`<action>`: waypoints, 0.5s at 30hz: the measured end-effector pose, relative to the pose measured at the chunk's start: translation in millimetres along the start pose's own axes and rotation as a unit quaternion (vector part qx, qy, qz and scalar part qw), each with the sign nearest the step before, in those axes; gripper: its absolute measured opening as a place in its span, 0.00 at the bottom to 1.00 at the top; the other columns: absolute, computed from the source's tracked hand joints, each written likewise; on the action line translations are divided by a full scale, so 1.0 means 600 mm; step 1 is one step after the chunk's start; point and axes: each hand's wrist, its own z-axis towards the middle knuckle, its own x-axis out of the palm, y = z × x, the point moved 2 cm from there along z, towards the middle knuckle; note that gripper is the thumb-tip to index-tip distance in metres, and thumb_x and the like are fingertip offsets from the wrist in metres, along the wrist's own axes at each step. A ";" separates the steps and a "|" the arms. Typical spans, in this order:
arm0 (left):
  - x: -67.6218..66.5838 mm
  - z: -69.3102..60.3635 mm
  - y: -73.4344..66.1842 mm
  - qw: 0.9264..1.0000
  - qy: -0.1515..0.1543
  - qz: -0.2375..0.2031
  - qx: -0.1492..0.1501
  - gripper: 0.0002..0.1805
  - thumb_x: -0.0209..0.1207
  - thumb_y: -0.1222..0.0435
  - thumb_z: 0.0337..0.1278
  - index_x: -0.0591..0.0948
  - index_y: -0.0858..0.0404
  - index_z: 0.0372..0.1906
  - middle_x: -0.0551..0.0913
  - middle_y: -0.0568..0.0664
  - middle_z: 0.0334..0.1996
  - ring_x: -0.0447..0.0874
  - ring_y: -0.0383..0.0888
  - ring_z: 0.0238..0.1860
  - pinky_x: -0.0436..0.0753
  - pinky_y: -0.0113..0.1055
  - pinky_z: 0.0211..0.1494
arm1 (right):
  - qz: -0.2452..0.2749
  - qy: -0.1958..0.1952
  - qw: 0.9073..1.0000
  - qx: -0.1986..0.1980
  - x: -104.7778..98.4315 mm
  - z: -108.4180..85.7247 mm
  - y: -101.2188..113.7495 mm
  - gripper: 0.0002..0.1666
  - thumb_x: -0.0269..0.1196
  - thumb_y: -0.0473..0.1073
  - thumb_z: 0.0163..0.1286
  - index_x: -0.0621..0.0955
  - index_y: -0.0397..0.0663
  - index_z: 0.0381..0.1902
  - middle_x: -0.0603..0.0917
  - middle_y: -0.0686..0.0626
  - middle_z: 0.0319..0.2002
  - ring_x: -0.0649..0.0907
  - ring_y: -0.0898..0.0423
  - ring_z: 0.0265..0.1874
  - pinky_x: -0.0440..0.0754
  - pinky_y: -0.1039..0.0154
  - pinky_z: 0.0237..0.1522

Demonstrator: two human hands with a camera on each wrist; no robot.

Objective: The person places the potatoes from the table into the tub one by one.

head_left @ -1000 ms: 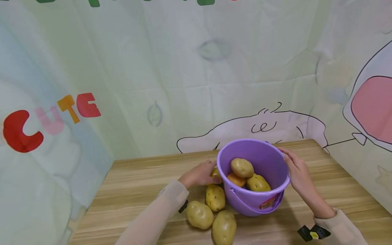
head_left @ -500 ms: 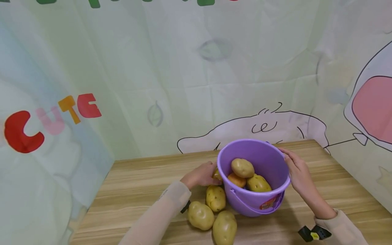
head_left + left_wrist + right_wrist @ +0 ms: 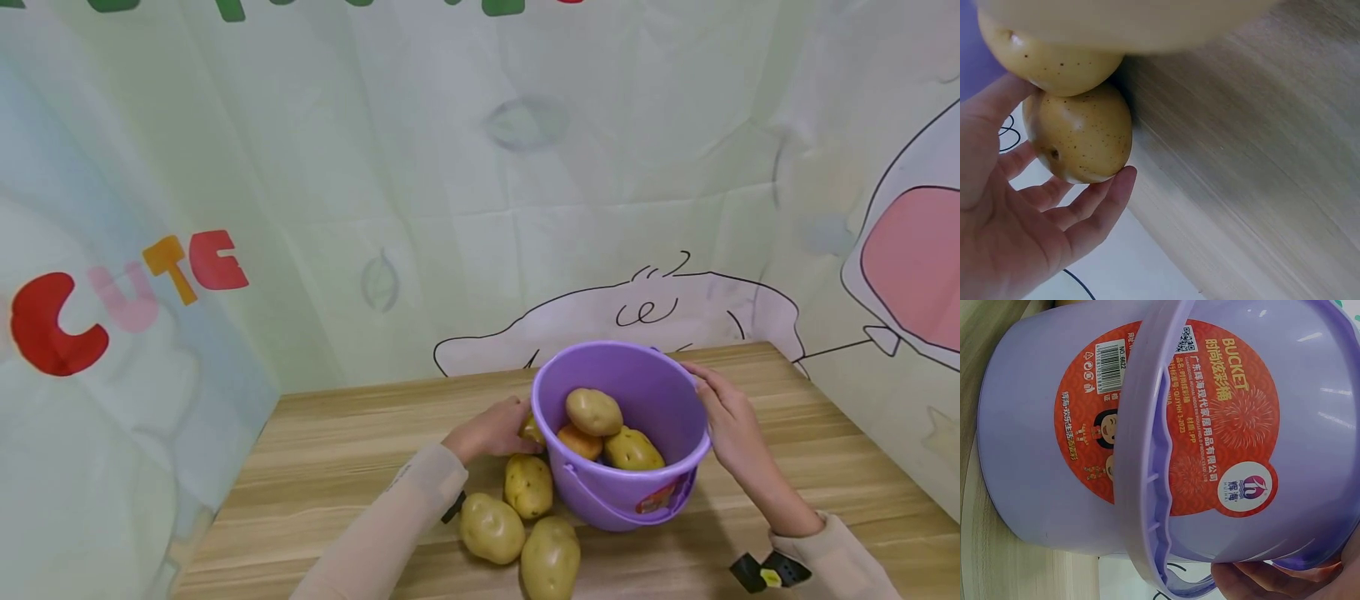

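A purple bucket [image 3: 600, 502] stands on the table, with several potatoes visible inside, one pale potato [image 3: 594, 411] lying on top. My right hand [image 3: 731, 421] grips the bucket's right side at the rim; in the right wrist view its fingers [image 3: 1272, 578] show at the lower right corner. Left of the bucket, my left hand [image 3: 493, 429] holds a potato [image 3: 1079, 134], its fingers curled round the far side. In the head view that potato is partly hidden by the hand and the bucket. Against it, in the left wrist view, sits another speckled potato [image 3: 1063, 65].
Three potatoes lie on the wooden table [image 3: 337, 467] in front of my left hand: one [image 3: 528, 487] beside the bucket, one [image 3: 491, 528] by my sleeve and one [image 3: 551, 558] near the bottom edge. A printed cloth backdrop [image 3: 450, 208] rises behind the table.
My left hand has shifted very slightly right, toward the bucket, with the potato. My right hand, the bucket and the other potatoes look unmoved.
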 end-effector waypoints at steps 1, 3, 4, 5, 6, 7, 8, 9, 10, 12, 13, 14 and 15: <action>0.000 0.000 0.000 1.000 -0.001 0.001 0.004 0.40 0.69 0.57 0.58 0.67 0.61 0.73 0.80 0.53 0.48 0.75 0.46 0.49 0.77 0.41 0.55 | -0.001 -0.001 1.000 0.001 0.000 0.000 0.000 0.24 0.43 0.39 0.82 0.73 0.29 0.64 0.78 0.30 0.58 0.72 0.76 0.47 0.69 0.82 0.46; 0.001 0.000 0.000 1.000 -0.004 0.003 0.014 0.39 0.70 0.57 0.58 0.68 0.62 0.72 0.80 0.54 0.47 0.75 0.46 0.49 0.77 0.41 0.55 | -0.003 -0.002 1.000 0.003 0.001 0.000 0.000 0.24 0.43 0.40 0.82 0.74 0.30 0.64 0.78 0.31 0.58 0.72 0.76 0.47 0.69 0.81 0.46; 0.001 0.000 0.000 1.000 -0.005 0.003 0.020 0.39 0.70 0.57 0.58 0.68 0.62 0.72 0.81 0.54 0.47 0.75 0.47 0.49 0.77 0.41 0.55 | -0.003 -0.002 1.000 0.005 0.001 0.000 0.000 0.24 0.43 0.40 0.82 0.73 0.30 0.65 0.78 0.31 0.59 0.72 0.76 0.47 0.69 0.81 0.46; 0.001 0.000 0.000 1.000 -0.004 0.002 0.022 0.39 0.69 0.57 0.59 0.67 0.62 0.73 0.81 0.54 0.48 0.75 0.47 0.50 0.77 0.41 0.56 | -0.003 -0.002 1.000 0.006 0.001 0.000 0.000 0.24 0.43 0.40 0.82 0.73 0.30 0.65 0.78 0.31 0.59 0.72 0.76 0.47 0.69 0.81 0.46; 0.001 0.000 0.000 1.000 -0.003 0.001 0.024 0.39 0.69 0.58 0.59 0.67 0.62 0.73 0.81 0.55 0.49 0.75 0.47 0.50 0.77 0.42 0.57 | -0.001 -0.002 1.000 0.006 0.000 0.000 0.000 0.24 0.43 0.40 0.82 0.73 0.29 0.65 0.78 0.30 0.59 0.72 0.76 0.47 0.69 0.81 0.46; 0.001 0.001 0.000 1.000 -0.003 0.001 0.027 0.40 0.69 0.58 0.59 0.66 0.62 0.73 0.81 0.55 0.49 0.75 0.47 0.50 0.77 0.41 0.57 | 0.001 -0.001 1.000 0.005 0.000 0.000 0.000 0.24 0.43 0.40 0.82 0.73 0.29 0.65 0.78 0.30 0.59 0.72 0.77 0.47 0.70 0.81 0.46; 0.001 0.001 0.001 1.000 -0.002 0.001 0.028 0.40 0.69 0.58 0.59 0.66 0.62 0.73 0.81 0.55 0.49 0.75 0.47 0.50 0.77 0.42 0.57 | 0.002 0.000 1.000 0.005 0.000 0.000 0.000 0.24 0.43 0.40 0.82 0.73 0.29 0.65 0.78 0.30 0.59 0.72 0.77 0.47 0.70 0.81 0.45; 0.001 0.001 0.001 1.000 -0.001 0.001 0.030 0.41 0.69 0.58 0.60 0.65 0.63 0.74 0.81 0.55 0.48 0.75 0.47 0.50 0.77 0.42 0.57 | 0.004 0.002 1.000 0.005 0.000 -0.001 0.000 0.24 0.42 0.40 0.82 0.73 0.28 0.65 0.78 0.30 0.59 0.73 0.76 0.47 0.71 0.81 0.45; 0.001 0.001 0.001 0.999 0.000 0.002 0.033 0.41 0.68 0.58 0.60 0.64 0.63 0.74 0.81 0.55 0.47 0.74 0.47 0.49 0.77 0.42 0.56 | 0.004 0.004 1.000 0.003 0.000 -0.001 0.000 0.24 0.42 0.40 0.83 0.73 0.28 0.65 0.78 0.30 0.58 0.73 0.76 0.46 0.71 0.81 0.45; 0.001 0.001 0.002 0.999 -0.002 0.004 0.038 0.41 0.68 0.58 0.60 0.64 0.63 0.74 0.80 0.54 0.44 0.74 0.47 0.47 0.77 0.41 0.54 | 0.005 0.005 1.000 0.002 0.000 -0.001 0.001 0.24 0.42 0.40 0.83 0.72 0.28 0.65 0.78 0.30 0.58 0.74 0.75 0.46 0.72 0.81 0.44; 0.001 0.001 0.002 0.999 -0.002 0.007 0.041 0.40 0.68 0.58 0.61 0.64 0.63 0.74 0.79 0.53 0.42 0.73 0.46 0.45 0.77 0.41 0.52 | 0.004 0.006 1.000 0.002 0.000 -0.001 0.001 0.24 0.42 0.40 0.83 0.73 0.28 0.65 0.78 0.30 0.58 0.74 0.75 0.46 0.72 0.81 0.44; 0.001 0.000 0.003 0.999 -0.003 0.008 0.041 0.40 0.68 0.58 0.61 0.64 0.63 0.74 0.78 0.52 0.41 0.73 0.46 0.45 0.77 0.41 0.51 | 0.002 0.006 1.000 0.002 0.000 -0.001 0.002 0.24 0.42 0.40 0.83 0.73 0.28 0.65 0.78 0.30 0.58 0.74 0.74 0.46 0.72 0.80 0.44; 0.002 0.000 0.003 0.999 -0.003 0.010 0.043 0.39 0.67 0.58 0.61 0.64 0.63 0.74 0.77 0.51 0.39 0.72 0.46 0.44 0.77 0.41 0.50 | 0.002 0.006 1.000 0.002 0.000 -0.001 0.002 0.24 0.42 0.40 0.83 0.73 0.28 0.65 0.78 0.30 0.58 0.74 0.74 0.46 0.72 0.80 0.44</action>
